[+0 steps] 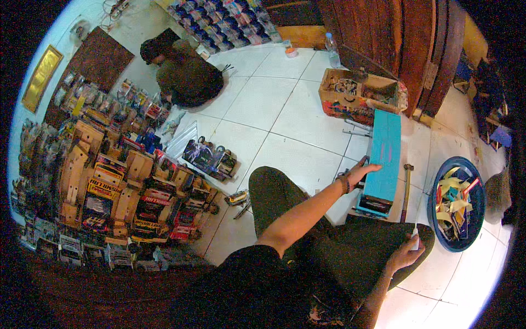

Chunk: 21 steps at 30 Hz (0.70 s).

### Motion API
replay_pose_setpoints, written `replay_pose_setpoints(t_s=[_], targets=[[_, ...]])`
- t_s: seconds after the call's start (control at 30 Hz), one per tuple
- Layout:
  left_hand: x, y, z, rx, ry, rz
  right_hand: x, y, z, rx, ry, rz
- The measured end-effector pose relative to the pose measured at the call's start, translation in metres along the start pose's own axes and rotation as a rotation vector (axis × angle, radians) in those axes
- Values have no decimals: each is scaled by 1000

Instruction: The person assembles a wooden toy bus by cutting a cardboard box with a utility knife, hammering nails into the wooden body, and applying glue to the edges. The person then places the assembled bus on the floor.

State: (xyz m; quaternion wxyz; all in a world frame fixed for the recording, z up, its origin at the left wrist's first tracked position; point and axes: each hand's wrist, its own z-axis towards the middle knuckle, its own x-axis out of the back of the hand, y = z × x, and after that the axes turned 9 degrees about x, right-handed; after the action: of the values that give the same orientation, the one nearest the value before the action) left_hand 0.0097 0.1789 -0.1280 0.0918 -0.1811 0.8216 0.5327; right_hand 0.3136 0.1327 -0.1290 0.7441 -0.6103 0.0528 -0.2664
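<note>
The right hand (pixel 404 253) rests on the knee, its fingers closed around a small white stick (pixel 415 237). Farther out, the left hand (pixel 362 171) lies on the near side of a long teal box (pixel 385 153) on the tiled floor (pixel 285 109), fingers open and flat against it. A hammer (pixel 406 189) lies just beside the box, a blue basin (pixel 459 203) of scraps beyond. At the far wall another person (pixel 183 68) crouches.

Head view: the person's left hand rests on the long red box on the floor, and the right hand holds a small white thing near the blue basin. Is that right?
Not quite. In the head view the long box under the left hand is turquoise, not red. The rest stands: the right hand holds a small white thing near the blue basin.
</note>
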Motion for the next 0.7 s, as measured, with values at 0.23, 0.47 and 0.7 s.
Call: replay_pose_setpoints(t_s=[0.23,0.47,0.7], targets=[[9,49,-114,53,-29,-340,1,1,-1,-29,-20,3],[67,120,-197,-131,282,-532,-3,-3,0,6,-106,131],[149,169,-252,-533,504,-430,-7,-14,2,77,-255,93]])
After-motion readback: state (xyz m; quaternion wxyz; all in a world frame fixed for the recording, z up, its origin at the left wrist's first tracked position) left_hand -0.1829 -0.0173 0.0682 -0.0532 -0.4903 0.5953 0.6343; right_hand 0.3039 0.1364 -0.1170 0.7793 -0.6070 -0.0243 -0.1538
